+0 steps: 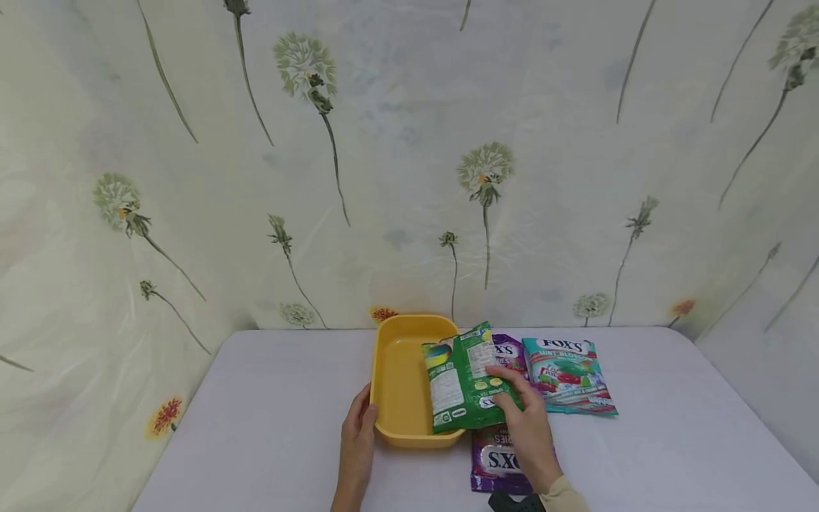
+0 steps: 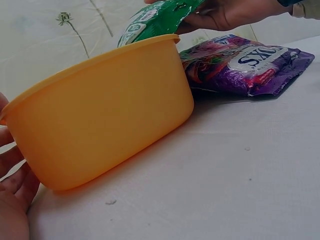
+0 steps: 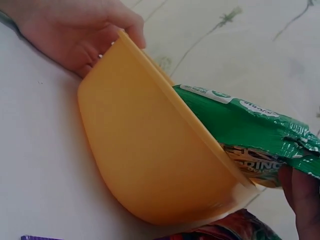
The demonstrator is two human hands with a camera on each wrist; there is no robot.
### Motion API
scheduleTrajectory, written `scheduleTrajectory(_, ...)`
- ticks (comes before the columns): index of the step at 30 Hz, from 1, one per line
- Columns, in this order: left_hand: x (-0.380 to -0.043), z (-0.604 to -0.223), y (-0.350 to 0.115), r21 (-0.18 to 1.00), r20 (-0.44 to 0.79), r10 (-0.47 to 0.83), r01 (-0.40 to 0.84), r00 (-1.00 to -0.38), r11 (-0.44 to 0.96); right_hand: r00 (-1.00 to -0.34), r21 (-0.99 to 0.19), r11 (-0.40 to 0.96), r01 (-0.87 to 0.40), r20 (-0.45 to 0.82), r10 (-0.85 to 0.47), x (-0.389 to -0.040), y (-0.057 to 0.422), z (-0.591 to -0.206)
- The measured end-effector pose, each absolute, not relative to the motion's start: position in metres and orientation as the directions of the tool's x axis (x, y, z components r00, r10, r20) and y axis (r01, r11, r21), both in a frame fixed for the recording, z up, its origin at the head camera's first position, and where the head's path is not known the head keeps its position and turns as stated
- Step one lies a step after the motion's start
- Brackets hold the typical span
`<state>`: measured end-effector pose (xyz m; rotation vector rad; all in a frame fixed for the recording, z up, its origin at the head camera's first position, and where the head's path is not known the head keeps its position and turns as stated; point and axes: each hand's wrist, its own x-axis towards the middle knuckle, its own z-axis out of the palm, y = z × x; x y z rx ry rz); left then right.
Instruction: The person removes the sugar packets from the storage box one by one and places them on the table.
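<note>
My left hand holds the left side of a yellow plastic tub, its fingers along the outer wall and a fingertip at the rim. My right hand grips the right end of a green candy bag, which lies tilted over the tub's right rim, its printed back facing up. In the right wrist view, the far end of the green bag dips past the rim. A purple Fox's bag lies below my right hand, partly hidden by it.
Another purple Fox's bag lies behind the green one, mostly covered. To its right rests a turquoise Fox's Mint Blossom bag. The white-covered table meets a dandelion-patterned curtain at the back.
</note>
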<state>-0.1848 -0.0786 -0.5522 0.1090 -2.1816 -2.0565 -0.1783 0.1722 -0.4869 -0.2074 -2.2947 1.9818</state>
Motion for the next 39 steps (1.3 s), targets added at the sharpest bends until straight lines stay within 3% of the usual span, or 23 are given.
scheduleTrajectory(18, -0.184, -0.554, -0.079, 0.997, 0.070, -0.141, 0.066, -0.988, 0.031, -0.978, -0.994, 0.091, 0.064, -0.044, 0.206, -0.173, 0.189, -0.485)
scheduleTrajectory(39, -0.186, -0.557, -0.078, 0.998, 0.057, -0.152, 0.051, -0.987, 0.046, -0.972, -1.000, -0.006, -0.010, 0.008, 0.236, -0.168, 0.210, -0.488)
